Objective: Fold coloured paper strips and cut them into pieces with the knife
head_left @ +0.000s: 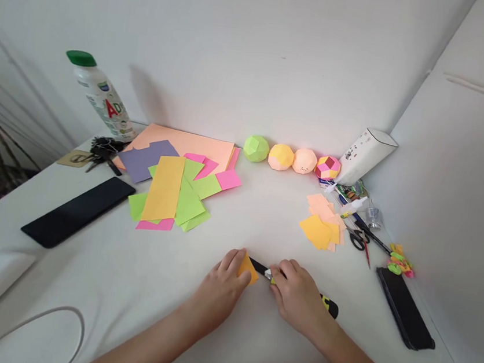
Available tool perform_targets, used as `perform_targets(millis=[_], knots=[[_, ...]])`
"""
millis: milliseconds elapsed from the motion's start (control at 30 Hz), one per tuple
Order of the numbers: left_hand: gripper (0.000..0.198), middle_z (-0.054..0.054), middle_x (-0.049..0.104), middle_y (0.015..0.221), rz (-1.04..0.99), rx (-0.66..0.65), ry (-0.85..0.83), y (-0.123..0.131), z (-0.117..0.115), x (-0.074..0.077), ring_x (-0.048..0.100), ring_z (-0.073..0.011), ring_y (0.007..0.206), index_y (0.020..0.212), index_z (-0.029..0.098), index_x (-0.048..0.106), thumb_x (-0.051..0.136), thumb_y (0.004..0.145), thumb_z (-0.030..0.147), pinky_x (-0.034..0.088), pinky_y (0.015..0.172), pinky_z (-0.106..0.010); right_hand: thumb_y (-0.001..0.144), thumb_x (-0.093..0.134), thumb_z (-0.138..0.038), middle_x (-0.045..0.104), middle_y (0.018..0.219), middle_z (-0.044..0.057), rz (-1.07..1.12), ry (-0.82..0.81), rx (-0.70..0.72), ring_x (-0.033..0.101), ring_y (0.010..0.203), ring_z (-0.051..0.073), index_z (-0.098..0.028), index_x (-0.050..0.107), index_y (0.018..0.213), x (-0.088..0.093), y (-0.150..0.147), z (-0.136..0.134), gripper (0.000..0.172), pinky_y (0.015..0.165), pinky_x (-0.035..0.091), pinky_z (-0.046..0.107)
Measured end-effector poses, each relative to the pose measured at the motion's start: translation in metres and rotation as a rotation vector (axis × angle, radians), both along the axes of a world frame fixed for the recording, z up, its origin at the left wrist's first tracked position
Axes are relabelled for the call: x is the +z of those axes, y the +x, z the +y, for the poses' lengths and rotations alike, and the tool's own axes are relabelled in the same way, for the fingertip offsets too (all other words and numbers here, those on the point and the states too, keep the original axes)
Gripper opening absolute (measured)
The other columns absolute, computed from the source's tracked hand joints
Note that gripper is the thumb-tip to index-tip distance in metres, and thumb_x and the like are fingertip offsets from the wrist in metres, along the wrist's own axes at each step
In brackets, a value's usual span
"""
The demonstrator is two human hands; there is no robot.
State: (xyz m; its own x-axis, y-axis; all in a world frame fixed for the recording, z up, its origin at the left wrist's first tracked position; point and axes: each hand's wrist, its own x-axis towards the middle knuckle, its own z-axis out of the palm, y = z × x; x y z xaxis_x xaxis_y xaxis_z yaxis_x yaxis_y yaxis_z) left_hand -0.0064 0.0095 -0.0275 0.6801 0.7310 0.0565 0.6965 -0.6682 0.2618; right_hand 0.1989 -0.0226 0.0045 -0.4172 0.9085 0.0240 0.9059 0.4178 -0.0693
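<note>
My left hand is closed on a small piece of orange paper near the front of the white table. In my right hand is a utility knife with a black and yellow handle, its dark blade pointing left. The blade's tip meets or lies just behind the paper's edge; I cannot tell which. Part of the paper is hidden under my left fingers. To the right, beyond my hands, lie small orange and peach paper pieces.
Coloured paper sheets overlap at back left, near a white bottle. Several faceted paper balls line the wall. Scissors, pens and glue lie at right. Dark flat objects rest left and right.
</note>
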Motion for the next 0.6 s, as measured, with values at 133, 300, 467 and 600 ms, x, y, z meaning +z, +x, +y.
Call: perform_targets(millis=[133,300,467,600], knots=[[0.033,-0.014,0.040,0.135,-0.029,0.017,-0.011,-0.001,-0.001,-0.001,0.037,-0.0312,0.127,0.078,0.017,0.046,0.037,0.069,-0.013,0.054,0.080,-0.040,0.081,0.056,-0.008,0.057,0.088,0.009,0.007,0.008,-0.017,0.053,0.082,0.021,-0.010,0.061,0.108,-0.004,-0.003,0.001,0.027,0.070,0.047,0.033],[0.030,-0.014,0.043,0.122,-0.063,0.025,-0.024,-0.002,-0.001,-0.001,0.040,-0.0299,0.121,0.076,0.018,0.045,0.036,0.074,-0.010,0.055,0.070,-0.035,0.083,0.054,-0.008,0.056,0.088,0.009,0.016,0.045,-0.035,0.052,0.082,0.021,-0.009,0.062,0.108,-0.005,-0.007,0.004,0.026,0.068,0.046,0.033],[0.024,-0.011,0.045,0.110,-0.100,0.007,0.018,-0.003,0.000,-0.002,0.045,-0.0266,0.111,0.074,0.019,0.044,0.039,0.080,-0.003,0.055,0.063,-0.032,0.082,0.053,-0.008,0.056,0.087,0.009,0.046,0.061,-0.041,0.051,0.080,0.021,-0.010,0.063,0.107,-0.009,-0.010,0.007,0.026,0.066,0.046,0.033],[0.021,-0.012,0.046,0.108,-0.058,0.000,0.051,-0.002,0.001,0.000,0.046,-0.0272,0.107,0.075,0.018,0.045,0.041,0.082,-0.001,0.054,0.061,-0.031,0.085,0.051,-0.011,0.057,0.089,0.010,0.082,0.088,-0.067,0.051,0.081,0.021,-0.009,0.062,0.108,-0.015,-0.010,0.011,0.026,0.066,0.046,0.033]])
